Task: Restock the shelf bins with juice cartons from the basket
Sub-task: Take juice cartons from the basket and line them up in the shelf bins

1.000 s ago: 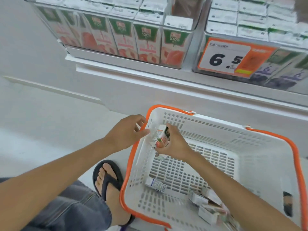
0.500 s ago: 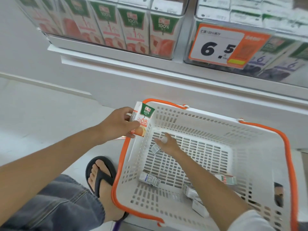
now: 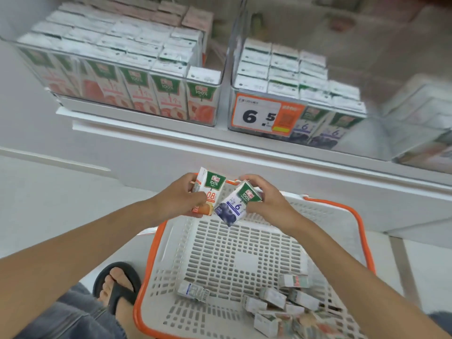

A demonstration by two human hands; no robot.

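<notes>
Holding, head view: my left hand point(image 3: 182, 199) grips an orange-printed carton point(image 3: 208, 192), my right hand point(image 3: 266, 201) a blueberry carton point(image 3: 236, 204), side by side above the basket point(image 3: 362, 231); I should match labels to bins, seating mine upright in the blueberry bin point(image 3: 318, 127)

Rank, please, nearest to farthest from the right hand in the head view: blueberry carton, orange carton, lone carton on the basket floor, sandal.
1. Blueberry carton: in the right hand.
2. Orange carton: beside it, in the left hand.
3. Lone carton: basket floor.
4. Sandal: outside the basket, left.
</notes>
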